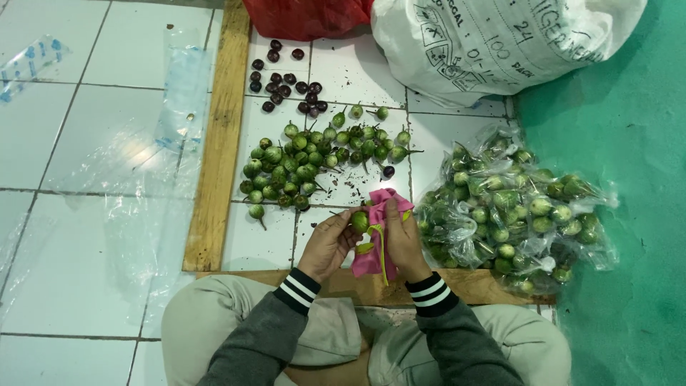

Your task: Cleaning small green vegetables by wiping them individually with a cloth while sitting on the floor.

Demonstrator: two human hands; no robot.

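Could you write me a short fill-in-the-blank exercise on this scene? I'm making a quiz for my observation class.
1. The left hand holds a small round ____ fruit.
2. The right hand holds a ____ cloth.
3. The loose green pile lies on white floor ____.
4. The dark fruits lie ____ from the person than the loose green pile.

Missing words: green; pink; tiles; farther
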